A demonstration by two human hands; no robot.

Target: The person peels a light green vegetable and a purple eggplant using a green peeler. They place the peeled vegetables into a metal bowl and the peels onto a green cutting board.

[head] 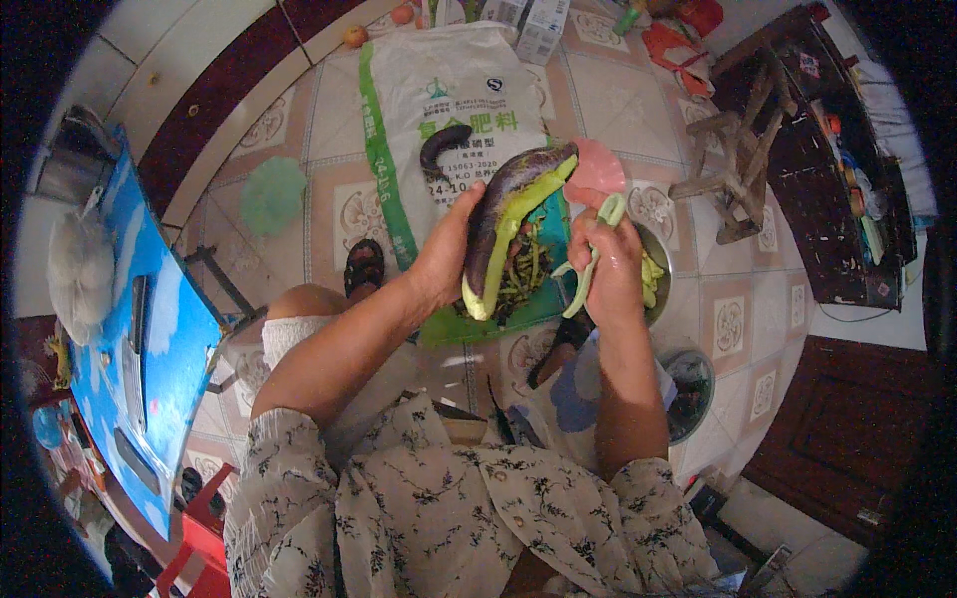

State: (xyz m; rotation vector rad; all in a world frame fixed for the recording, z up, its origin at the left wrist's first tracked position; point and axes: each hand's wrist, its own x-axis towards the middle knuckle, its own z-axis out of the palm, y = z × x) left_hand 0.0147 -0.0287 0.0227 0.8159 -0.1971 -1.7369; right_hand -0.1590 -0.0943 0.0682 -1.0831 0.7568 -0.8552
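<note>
My left hand holds a long curved purple eggplant, with a pale green peeled strip along its right side. My right hand grips a light green peeler just right of the eggplant. Another dark curved eggplant lies beyond on a white woven sack. Beneath the held eggplant, dark and green peelings lie on a green plastic sheet or bag. A metal bowl with pale green pieces stands partly hidden behind my right hand.
A pink round item and a green one lie on the tiled floor. A wooden stool stands at the right. On the left is a blue table bearing a knife. A dark round container sits near my right forearm.
</note>
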